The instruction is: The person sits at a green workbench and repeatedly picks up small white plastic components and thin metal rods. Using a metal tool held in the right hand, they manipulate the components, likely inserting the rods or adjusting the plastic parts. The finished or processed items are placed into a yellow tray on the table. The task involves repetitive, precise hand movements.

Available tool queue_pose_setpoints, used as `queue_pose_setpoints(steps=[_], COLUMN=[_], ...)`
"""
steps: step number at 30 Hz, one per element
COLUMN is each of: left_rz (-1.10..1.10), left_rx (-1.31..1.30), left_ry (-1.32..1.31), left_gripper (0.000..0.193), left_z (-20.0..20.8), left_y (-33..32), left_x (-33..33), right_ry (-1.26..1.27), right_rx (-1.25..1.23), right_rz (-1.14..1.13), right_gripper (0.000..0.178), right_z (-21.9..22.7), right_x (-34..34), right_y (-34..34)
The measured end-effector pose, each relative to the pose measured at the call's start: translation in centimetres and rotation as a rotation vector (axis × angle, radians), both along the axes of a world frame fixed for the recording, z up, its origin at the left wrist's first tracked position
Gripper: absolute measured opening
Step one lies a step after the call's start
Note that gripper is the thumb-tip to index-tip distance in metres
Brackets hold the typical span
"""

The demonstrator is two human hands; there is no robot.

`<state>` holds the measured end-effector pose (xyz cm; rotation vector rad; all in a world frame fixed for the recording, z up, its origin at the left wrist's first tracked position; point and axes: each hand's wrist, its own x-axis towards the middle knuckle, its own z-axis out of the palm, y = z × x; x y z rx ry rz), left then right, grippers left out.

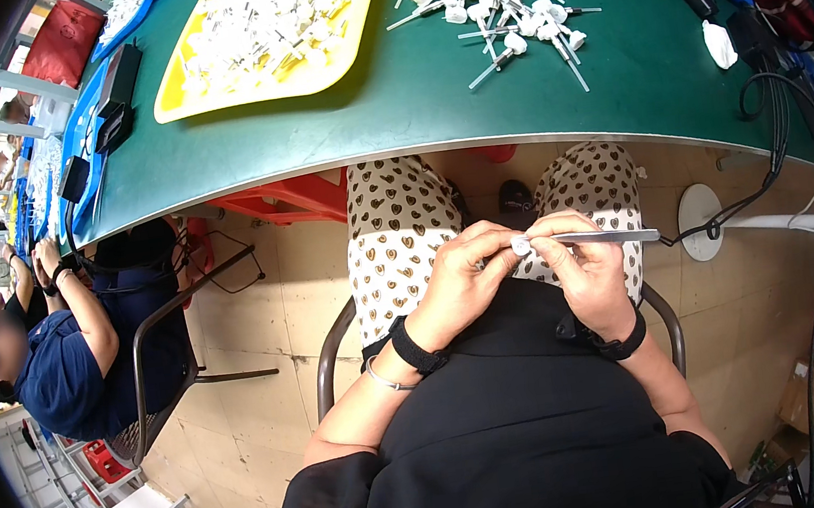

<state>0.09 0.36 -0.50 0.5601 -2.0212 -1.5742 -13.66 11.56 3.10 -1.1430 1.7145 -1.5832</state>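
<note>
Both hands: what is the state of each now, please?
Left hand: closed, pinching a small white piece.
Right hand: closed, holding a slim grey tool.

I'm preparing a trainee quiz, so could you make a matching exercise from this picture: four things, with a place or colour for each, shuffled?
1. Tray
2. Table
3. Tool
4. White part

A. Sticks out from the right hand
B. Yellow
C. Between the left hand and right hand
D. Green

Pairs: 1-B, 2-D, 3-A, 4-C
</note>
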Motion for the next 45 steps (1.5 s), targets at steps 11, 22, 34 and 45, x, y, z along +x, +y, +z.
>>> queue_pose_setpoints(steps=[11,22,34,45], left_rz=[0.000,-0.006,-0.026,-0.032], left_rx=[-0.012,0.000,-0.025,-0.012], left_ry=[-0.015,0.007,0.021,0.012], left_gripper=[0.016,0.017,0.018,0.017], left_z=[0.2,-0.1,-0.9,-0.9], left_y=[0.0,0.1,0.1,0.2], left_x=[0.0,0.0,0.1,0.1], right_ry=[-0.027,-0.081,0.038,0.145], right_rx=[0.017,0.072,0.016,0.030], right_rz=[-0.014,-0.035,0.050,0.029], right_gripper=[0.008,0.006,0.008,0.004], right_z=[-0.1,0.0,0.2,0.5], right_x=[0.1,0.1,-0.2,0.0], right_y=[0.0,0.2,0.0,-0.2])
